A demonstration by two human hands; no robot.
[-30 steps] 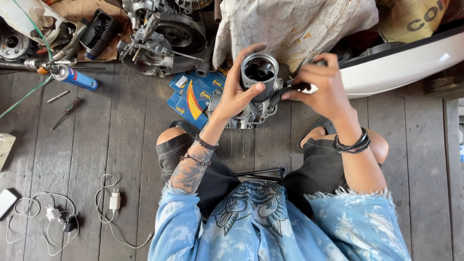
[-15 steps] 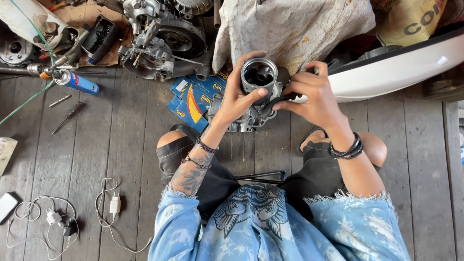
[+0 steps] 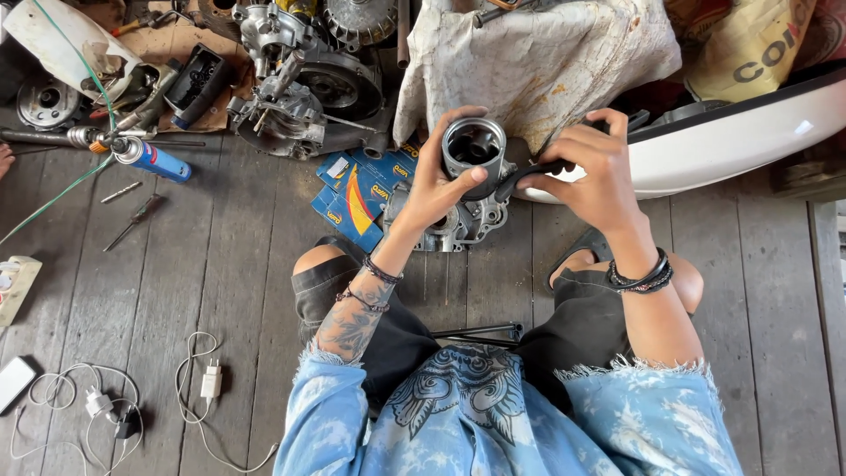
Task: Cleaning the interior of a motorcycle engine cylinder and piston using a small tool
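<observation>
The person sits on a grey wooden plank floor [image 3: 220, 264] with both hands raised over the knees. The left hand [image 3: 436, 181] is closed around a grey cast-metal engine cylinder with a round open bore [image 3: 473, 145]; the fingers curl over the far rim and the thumb presses against the near wall. The cylinder is held above the floor, bore facing up, directly over a grey metal crankcase half [image 3: 458, 225] that lies on the planks between the knees.

The right hand [image 3: 592, 167] is closed on a black-handled tool [image 3: 529, 174]. The handle runs from the fingers toward the cylinder, and its tip meets the cylinder's right side; the exact contact point cannot be told.

Just left of the crankcase half lie blue and yellow cardboard packets [image 3: 357, 189]. Further back stands a larger grey engine assembly [image 3: 304, 88]. A stained off-white cloth [image 3: 538, 62] lies behind the cylinder, and a white curved body panel [image 3: 740, 141] lies to its right. A blue aerosol can [image 3: 152, 159] lies on the floor at left, well apart. A white charger with cable [image 3: 210, 383] lies at lower left.
</observation>
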